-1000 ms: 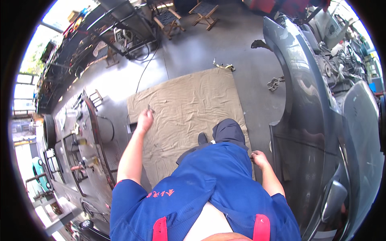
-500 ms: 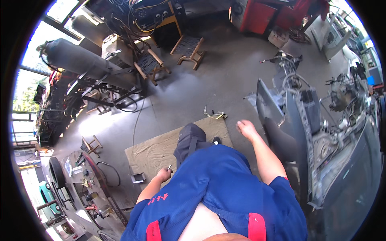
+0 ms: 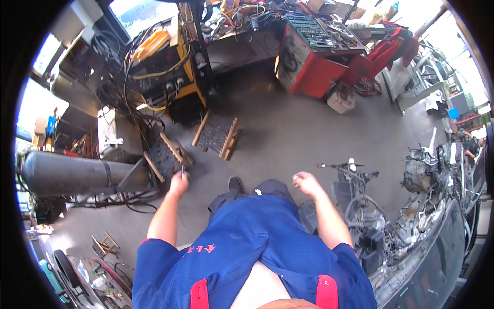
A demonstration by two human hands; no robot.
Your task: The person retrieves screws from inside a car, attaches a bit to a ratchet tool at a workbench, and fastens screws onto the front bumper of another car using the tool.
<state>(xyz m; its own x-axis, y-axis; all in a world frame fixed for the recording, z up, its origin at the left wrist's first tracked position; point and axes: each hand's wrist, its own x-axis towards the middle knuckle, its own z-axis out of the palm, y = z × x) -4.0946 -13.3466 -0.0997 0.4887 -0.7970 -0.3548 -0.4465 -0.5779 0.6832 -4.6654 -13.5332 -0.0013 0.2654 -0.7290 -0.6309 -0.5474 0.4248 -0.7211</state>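
My left hand (image 3: pixel 178 184) is closed around a small, slim, metallic-looking piece (image 3: pixel 182 169), whose tip sticks up past the fingers; its kind is too small to make out. In the picture it overlaps the edge of a low stool (image 3: pixel 160 155) with a wooden frame and dark woven seat. Farther off and to the right stands a similar low stool (image 3: pixel 216 135). My right hand (image 3: pixel 307 184) hangs in front of me with curled fingers, and a pale spot shows at its fingertips. Whether it grips anything is unclear. Nearest to it are stripped vehicle parts (image 3: pixel 355 193) on the right.
A red tool cabinet (image 3: pixel 311 72) with a socket set (image 3: pixel 309 33) on top stands ahead, with a whitish box (image 3: pixel 341 99) beside it. At left lies a large grey gas cylinder (image 3: pixel 77 172). Curved body panels (image 3: pixel 427 257) line the right side, and hoses trail near the stools.
I have moved forward, so the stools and cabinet are nearer and the cloth on the floor has left the view. My left hand has risen and swung forward, still holding the slim piece.
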